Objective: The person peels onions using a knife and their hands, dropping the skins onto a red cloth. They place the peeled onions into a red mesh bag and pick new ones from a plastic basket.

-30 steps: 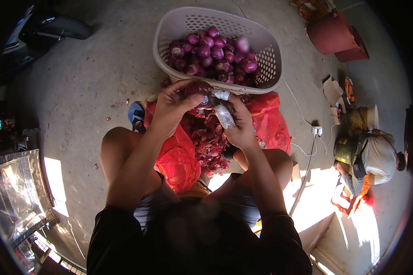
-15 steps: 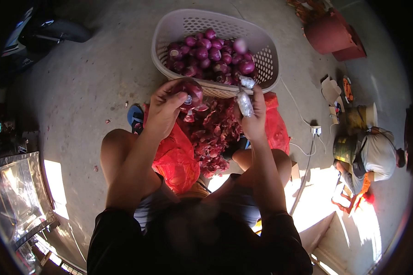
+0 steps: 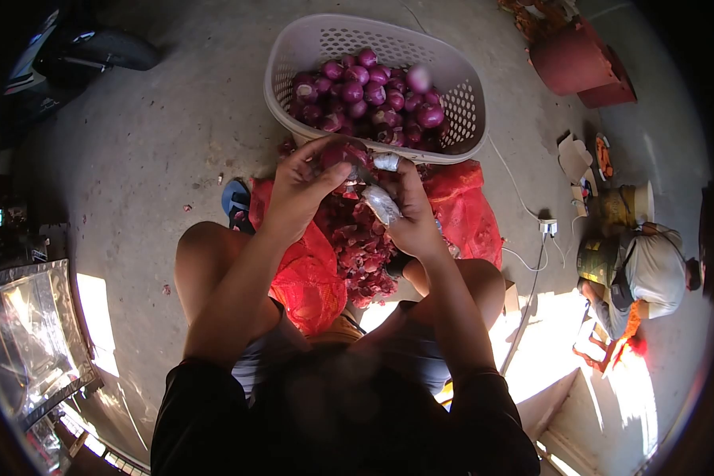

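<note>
My left hand (image 3: 303, 186) is closed round a red onion (image 3: 343, 156), held just in front of the basket. My right hand (image 3: 408, 208) is beside it, its thumb and a finger wrapped in silver tape (image 3: 381, 204) and turned toward the onion. Those fingers are curled, and what lies between them is too dark and small to make out. Under both hands is a heap of dry onion skins (image 3: 363, 250), between parts of a red mesh sack (image 3: 305, 278). Just beyond, a pale plastic basket (image 3: 282, 67) holds several shiny purple onions (image 3: 373, 94).
At right, a person (image 3: 650, 270) bends beside a yellowish bucket (image 3: 623, 204). A white power socket (image 3: 547, 227) with cables lies on the concrete floor. Red containers (image 3: 571, 59) stand back right; a motorcycle wheel (image 3: 115, 51) is back left. My sandal (image 3: 236, 200) is left of the sack.
My right hand has moved left, its taped fingers now close to the onion. My left hand has shifted slightly right with the onion.
</note>
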Available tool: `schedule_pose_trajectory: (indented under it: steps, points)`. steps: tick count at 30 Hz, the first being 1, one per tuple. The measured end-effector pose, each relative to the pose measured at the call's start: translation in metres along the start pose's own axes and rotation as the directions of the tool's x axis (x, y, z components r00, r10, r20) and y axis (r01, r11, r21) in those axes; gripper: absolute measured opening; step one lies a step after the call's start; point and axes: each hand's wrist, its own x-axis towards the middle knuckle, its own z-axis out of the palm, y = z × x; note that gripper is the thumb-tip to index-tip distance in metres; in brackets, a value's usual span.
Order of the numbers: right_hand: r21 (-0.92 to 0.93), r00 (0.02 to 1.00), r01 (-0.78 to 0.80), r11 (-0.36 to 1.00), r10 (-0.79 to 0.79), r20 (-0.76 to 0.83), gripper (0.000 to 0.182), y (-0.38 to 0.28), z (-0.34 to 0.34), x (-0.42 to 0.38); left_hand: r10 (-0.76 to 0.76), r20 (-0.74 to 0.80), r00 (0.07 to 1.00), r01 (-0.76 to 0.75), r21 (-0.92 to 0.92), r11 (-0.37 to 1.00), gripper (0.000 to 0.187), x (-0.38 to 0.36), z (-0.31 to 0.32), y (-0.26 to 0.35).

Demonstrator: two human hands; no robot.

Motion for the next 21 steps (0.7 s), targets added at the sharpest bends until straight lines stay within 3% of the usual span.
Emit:
schedule_pose_trajectory:
  steps: [6,9,12,15,16,19,21]
  points:
    - [-0.202,0.999,-0.028,0.979,0.022,-0.03,0.045,0.003,0.0,-0.001,0.049,0.006,0.999,-0.05,0.102,0.994,0.044,-0.003,0.005,-0.002]
    - [-0.249,0.998,0.033,0.968,-0.044,-0.039,0.047,0.011,0.002,-0.002,0.088,-0.007,0.996,-0.087,0.125,0.988,0.044,-0.002,0.005,-0.003]
    - [-0.122,0.998,0.058,0.991,-0.059,-0.001,0.044,0.005,-0.001,0.002,0.025,-0.022,0.999,-0.023,0.086,0.996,0.043,-0.001,0.003,0.0]
    - [0.203,0.95,-0.307,0.93,0.314,0.0,0.039,-0.018,-0.011,-0.003,0.012,-0.027,1.0,-0.011,0.041,0.999,0.044,0.0,-0.004,0.0]
    - [0.238,0.955,-0.296,0.925,0.291,0.057,0.035,-0.019,-0.016,-0.003,-0.023,-0.019,1.0,0.023,0.005,1.0,0.044,0.001,-0.006,0.002]
    - [-0.03,0.948,-0.307,0.951,0.309,0.074,0.034,-0.019,-0.023,-0.002,-0.095,0.011,0.995,0.095,-0.065,0.993,0.045,0.001,-0.007,0.007]
    - [-0.104,0.956,-0.26,0.96,0.271,0.113,0.032,-0.022,-0.023,-0.003,-0.094,0.027,0.995,0.096,-0.064,0.993,0.046,-0.001,-0.004,0.009]
